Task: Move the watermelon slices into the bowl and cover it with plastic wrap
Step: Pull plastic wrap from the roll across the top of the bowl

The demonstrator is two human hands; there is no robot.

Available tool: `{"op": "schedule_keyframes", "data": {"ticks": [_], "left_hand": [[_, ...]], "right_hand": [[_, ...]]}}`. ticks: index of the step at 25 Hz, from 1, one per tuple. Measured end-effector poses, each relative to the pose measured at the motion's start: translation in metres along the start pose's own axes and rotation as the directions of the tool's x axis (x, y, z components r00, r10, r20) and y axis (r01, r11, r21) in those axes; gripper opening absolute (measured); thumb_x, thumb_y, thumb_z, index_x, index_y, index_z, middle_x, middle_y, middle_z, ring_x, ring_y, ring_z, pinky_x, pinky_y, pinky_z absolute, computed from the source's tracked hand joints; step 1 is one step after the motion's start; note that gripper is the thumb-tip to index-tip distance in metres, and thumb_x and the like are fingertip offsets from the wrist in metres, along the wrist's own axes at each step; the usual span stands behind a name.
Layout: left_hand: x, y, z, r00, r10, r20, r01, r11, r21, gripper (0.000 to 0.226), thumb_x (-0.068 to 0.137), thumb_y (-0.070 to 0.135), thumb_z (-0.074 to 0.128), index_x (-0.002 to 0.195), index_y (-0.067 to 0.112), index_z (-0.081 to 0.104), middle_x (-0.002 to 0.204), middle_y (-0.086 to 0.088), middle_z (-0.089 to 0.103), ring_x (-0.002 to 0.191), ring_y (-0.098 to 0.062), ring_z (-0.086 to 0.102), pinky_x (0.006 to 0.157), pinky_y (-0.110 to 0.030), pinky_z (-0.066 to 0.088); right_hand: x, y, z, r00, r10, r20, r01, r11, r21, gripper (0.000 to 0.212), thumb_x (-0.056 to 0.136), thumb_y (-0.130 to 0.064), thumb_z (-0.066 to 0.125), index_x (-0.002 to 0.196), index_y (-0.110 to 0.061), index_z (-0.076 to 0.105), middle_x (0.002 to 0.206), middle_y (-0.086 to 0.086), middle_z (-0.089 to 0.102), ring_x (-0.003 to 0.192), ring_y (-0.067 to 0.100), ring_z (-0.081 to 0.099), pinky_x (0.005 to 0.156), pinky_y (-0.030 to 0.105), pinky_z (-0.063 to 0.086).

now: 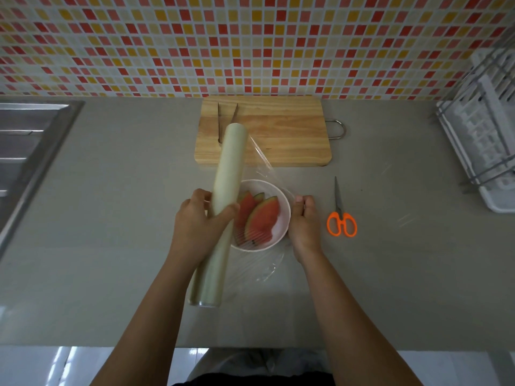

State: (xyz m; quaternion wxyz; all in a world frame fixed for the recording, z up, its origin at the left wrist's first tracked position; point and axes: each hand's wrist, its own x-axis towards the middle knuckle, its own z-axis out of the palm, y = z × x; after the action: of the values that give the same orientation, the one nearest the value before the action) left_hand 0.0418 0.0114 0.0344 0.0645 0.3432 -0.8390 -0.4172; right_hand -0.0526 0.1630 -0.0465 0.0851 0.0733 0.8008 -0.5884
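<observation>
My left hand [199,218] grips the roll [223,201], hiding the bowl's [281,201] left rim; my right hand [303,218] pinches the barely visible wrap [259,160] over the slices [262,218].

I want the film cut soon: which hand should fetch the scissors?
Probably the right hand: the scissors lie just beside it, though it pinches the film's edge. The left hand holds the roll.

Dim, even light is falling on the matte grey countertop [111,218], casting only faint shadows. Wide-angle distortion is bending the mosaic-tiled wall [250,45] and edges; corners are looking slightly soft.
</observation>
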Motion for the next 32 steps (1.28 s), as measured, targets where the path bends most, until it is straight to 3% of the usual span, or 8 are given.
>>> {"op": "schedule_keyframes", "data": {"ticks": [4, 7, 12, 16, 18, 23, 27, 32], "left_hand": [[-0.001, -0.004, -0.006, 1.000, -0.021, 0.002, 0.021, 1.000, -0.020, 0.036, 0.085, 0.044, 0.061, 0.110, 0.019, 0.065, 0.084, 0.007, 0.061, 0.077, -0.018, 0.059, 0.064, -0.031, 0.046], [-0.001, -0.007, -0.008, 1.000, -0.011, -0.008, 0.010, 0.997, -0.073, 0.030, 0.091, 0.038, 0.053, 0.116, 0.023, 0.061, 0.084, 0.012, 0.061, 0.081, -0.020, 0.059, 0.065, -0.028, 0.045], [0.003, -0.017, -0.017, 0.998, -0.069, 0.004, 0.069, 0.991, -0.116, 0.045, 0.096, 0.041, 0.031, 0.137, 0.023, 0.034, 0.112, -0.015, 0.063, 0.097, -0.034, 0.061, 0.085, -0.045, 0.049], [0.003, -0.020, -0.019, 0.994, -0.083, 0.070, 0.088, 0.994, -0.069, 0.061, 0.083, 0.067, 0.048, 0.125, 0.023, 0.042, 0.102, -0.003, 0.063, 0.085, -0.020, 0.062, 0.064, -0.032, 0.048], [0.006, -0.022, -0.019, 0.992, -0.109, 0.060, 0.113, 0.991, -0.068, 0.061, 0.075, 0.063, 0.062, 0.115, 0.022, 0.043, 0.097, 0.000, 0.062, 0.081, -0.016, 0.062, 0.059, -0.030, 0.047], [0.014, -0.038, -0.016, 0.984, -0.162, 0.079, 0.171, 0.976, -0.131, 0.044, 0.077, 0.053, 0.064, 0.106, 0.023, 0.050, 0.094, 0.000, 0.064, 0.083, -0.019, 0.064, 0.067, -0.037, 0.053], [0.011, -0.045, -0.008, 0.960, -0.219, 0.173, 0.266, 0.907, -0.326, 0.054, 0.069, 0.054, 0.067, 0.108, 0.021, 0.050, 0.104, -0.006, 0.066, 0.090, -0.025, 0.068, 0.077, -0.046, 0.055], [0.008, -0.038, 0.005, 0.944, -0.220, 0.246, 0.311, 0.845, -0.435, 0.055, 0.066, 0.053, 0.068, 0.106, 0.021, 0.049, 0.106, -0.008, 0.065, 0.091, -0.026, 0.069, 0.071, -0.041, 0.054]], "right_hand": [[0.000, -0.001, 0.000, 1.000, -0.007, -0.004, 0.007, 1.000, -0.007, 0.022, 0.097, -0.026, 0.037, 0.081, -0.014, 0.045, 0.064, -0.006, 0.049, 0.060, 0.007, 0.046, 0.055, 0.027, 0.028], [0.001, -0.001, 0.000, 1.000, -0.006, -0.010, 0.005, 1.000, -0.012, 0.022, 0.097, -0.026, 0.036, 0.080, -0.015, 0.044, 0.064, -0.006, 0.049, 0.061, 0.009, 0.046, 0.056, 0.027, 0.029], [0.002, 0.000, 0.001, 1.000, 0.011, -0.018, -0.012, 1.000, -0.018, 0.021, 0.097, -0.026, 0.036, 0.081, -0.016, 0.044, 0.065, -0.008, 0.049, 0.067, 0.016, 0.046, 0.061, 0.028, 0.031], [0.002, 0.000, 0.001, 1.000, -0.007, -0.021, 0.007, 0.999, -0.040, 0.021, 0.097, -0.025, 0.036, 0.081, -0.015, 0.045, 0.063, -0.008, 0.049, 0.063, 0.015, 0.046, 0.058, 0.028, 0.027], [0.003, 0.000, 0.001, 1.000, -0.008, -0.024, 0.007, 0.999, -0.041, 0.022, 0.097, -0.026, 0.036, 0.080, -0.015, 0.044, 0.063, -0.008, 0.048, 0.061, 0.012, 0.045, 0.056, 0.027, 0.026], [0.004, 0.002, 0.002, 1.000, -0.018, -0.025, 0.017, 0.999, -0.034, 0.023, 0.097, -0.025, 0.037, 0.078, -0.014, 0.045, 0.061, -0.007, 0.047, 0.058, 0.002, 0.044, 0.056, 0.027, 0.025], [0.005, 0.003, 0.001, 1.000, -0.011, -0.015, 0.010, 0.999, -0.032, 0.023, 0.097, -0.025, 0.038, 0.079, -0.013, 0.046, 0.061, -0.007, 0.047, 0.058, 0.003, 0.044, 0.056, 0.026, 0.027], [0.009, -0.001, -0.012, 0.998, -0.035, -0.057, 0.032, 0.999, -0.043, 0.022, 0.097, -0.020, 0.037, 0.078, -0.010, 0.044, 0.061, -0.006, 0.042, 0.058, 0.004, 0.041, 0.051, 0.010, 0.032]]}}
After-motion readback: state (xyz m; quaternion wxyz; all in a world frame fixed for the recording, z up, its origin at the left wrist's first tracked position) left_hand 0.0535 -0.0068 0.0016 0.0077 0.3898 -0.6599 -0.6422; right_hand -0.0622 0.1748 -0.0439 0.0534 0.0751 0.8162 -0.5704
